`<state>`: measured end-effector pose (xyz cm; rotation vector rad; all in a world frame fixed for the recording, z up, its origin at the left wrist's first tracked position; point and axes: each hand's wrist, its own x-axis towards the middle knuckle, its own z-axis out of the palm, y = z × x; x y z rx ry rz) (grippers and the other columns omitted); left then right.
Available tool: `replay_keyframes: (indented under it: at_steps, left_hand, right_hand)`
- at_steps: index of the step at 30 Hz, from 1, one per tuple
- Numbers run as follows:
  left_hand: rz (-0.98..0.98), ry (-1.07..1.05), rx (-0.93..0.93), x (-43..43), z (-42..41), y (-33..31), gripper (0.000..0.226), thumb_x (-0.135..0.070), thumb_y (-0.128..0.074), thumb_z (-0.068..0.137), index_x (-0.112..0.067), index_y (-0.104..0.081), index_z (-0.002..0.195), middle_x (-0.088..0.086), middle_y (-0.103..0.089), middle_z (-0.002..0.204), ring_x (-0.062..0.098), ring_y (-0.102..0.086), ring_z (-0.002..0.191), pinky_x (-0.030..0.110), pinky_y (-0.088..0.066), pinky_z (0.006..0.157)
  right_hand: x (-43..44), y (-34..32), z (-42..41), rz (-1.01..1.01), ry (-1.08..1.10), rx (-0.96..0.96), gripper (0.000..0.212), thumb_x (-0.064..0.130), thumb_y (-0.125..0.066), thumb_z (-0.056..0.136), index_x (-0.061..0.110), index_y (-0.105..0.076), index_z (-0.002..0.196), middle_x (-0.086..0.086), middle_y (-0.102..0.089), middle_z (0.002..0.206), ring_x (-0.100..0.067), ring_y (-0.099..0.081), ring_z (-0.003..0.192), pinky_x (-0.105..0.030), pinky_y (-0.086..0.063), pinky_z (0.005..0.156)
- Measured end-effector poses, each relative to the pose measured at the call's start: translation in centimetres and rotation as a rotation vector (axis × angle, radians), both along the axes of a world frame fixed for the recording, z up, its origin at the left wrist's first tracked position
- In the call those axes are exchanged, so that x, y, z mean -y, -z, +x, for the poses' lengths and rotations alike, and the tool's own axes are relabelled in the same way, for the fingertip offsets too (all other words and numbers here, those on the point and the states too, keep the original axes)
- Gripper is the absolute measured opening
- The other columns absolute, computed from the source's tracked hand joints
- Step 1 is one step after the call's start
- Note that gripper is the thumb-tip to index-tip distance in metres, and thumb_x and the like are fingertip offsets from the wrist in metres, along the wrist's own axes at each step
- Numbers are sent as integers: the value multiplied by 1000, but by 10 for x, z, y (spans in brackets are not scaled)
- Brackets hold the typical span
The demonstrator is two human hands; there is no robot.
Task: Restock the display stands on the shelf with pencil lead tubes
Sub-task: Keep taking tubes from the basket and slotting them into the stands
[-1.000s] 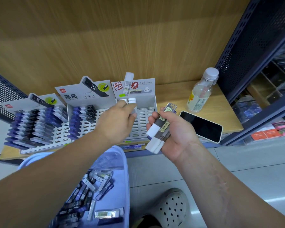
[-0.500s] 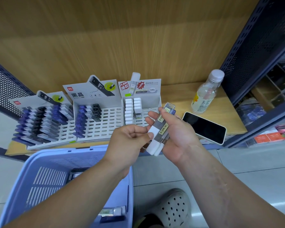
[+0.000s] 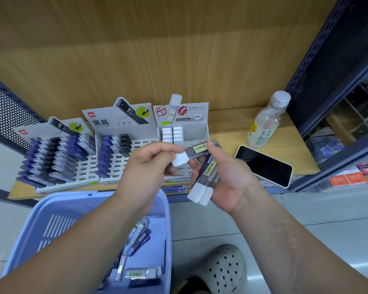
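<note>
White-capped lead tube [image 3: 196, 149], pinched at its cap by the left hand [image 3: 149, 164], mid-frame.
The right hand [image 3: 232, 172] grips a bundle of tubes [image 3: 204, 183] just beside it. Three display stands [image 3: 119, 132] sit at 10 o'clock on the pale wood shelf [image 3: 227, 132], bottle [image 3: 266, 124] and phone [image 3: 263, 165] at 2 o'clock, blue basket [image 3: 51, 219] on grey floor tiles [image 3: 327, 209] at 7 o'clock.

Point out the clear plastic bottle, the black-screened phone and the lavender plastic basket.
clear plastic bottle [image 3: 263, 126]: head view, on its see-through body.
black-screened phone [image 3: 263, 166]: head view, middle of its screen.
lavender plastic basket [image 3: 57, 223]: head view, on its slotted wall.
</note>
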<state>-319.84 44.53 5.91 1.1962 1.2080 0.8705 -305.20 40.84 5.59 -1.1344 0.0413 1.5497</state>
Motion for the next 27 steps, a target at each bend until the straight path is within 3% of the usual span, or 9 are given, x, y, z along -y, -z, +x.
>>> replay_keyframes:
  at_steps: [3,6,10,12,18,23,25,27]
  left_hand:
    - [151,185,-46,0,-7,-4,27,6,-74,81,-15,-77,96,4,-62,73,14,-56,65,33,-52,66]
    - [350,307,-153,-5,-12,-2,31,1,-82,73,-15,-77,99,5,-65,83,14,-57,67,25,-52,67]
    - [514,195,-210,-17,-16,-6,17,-24,-78,75,-21,-77,92,-3,-68,76,9,-57,64,20,-49,64]
    - [624,136,-286,-27,-17,-13,6,-23,-76,84,-23,-77,90,-12,-68,69,8,-58,60,17,-47,60]
    - [726,352,-733,-79,-18,3,11,-19,-64,95,-15,-75,94,-5,-64,69,16,-60,68,30,-44,65]
    - [804,513,-934,-100,-9,34,25,-20,-60,97,-11,-59,74,-2,-47,67,24,-46,68,32,-21,61]
    - [798,564,-1007,-105,-4,42,28,-24,-59,98,-11,-56,73,1,-52,71,27,-52,73,34,-30,62]
    - [775,604,-1069,-108,2,46,26,-28,-57,99,-10,-66,84,7,-62,81,29,-57,81,38,-45,69]
  right_hand:
    - [-1,-1,2,-42,12,-39,18,29,-66,97,11,-69,98,-7,-70,76,-19,-64,60,-28,-46,52]
    - [0,-2,3,-75,13,-38,19,29,-66,98,12,-67,92,-5,-65,65,-18,-60,57,-28,-44,51]
    - [0,2,1,-73,-6,-68,23,34,-65,98,12,-63,93,-3,-57,66,-16,-49,52,-26,-40,50]
    - [-1,6,2,-79,0,-77,22,34,-64,99,14,-61,92,-1,-52,64,-15,-43,50,-25,-38,48]
    - [-2,8,6,-130,41,-66,17,29,-62,100,13,-61,96,-1,-50,62,-14,-42,50,-25,-37,45]
    - [-4,10,6,-113,43,-57,17,29,-62,100,12,-62,95,-2,-51,63,-15,-43,50,-26,-38,46]
    - [-5,11,7,-107,47,-59,18,28,-63,99,11,-62,95,-2,-51,63,-15,-43,49,-25,-38,45]
    - [-6,11,8,-106,50,-62,18,29,-63,99,11,-63,96,-2,-51,63,-15,-43,49,-25,-38,45]
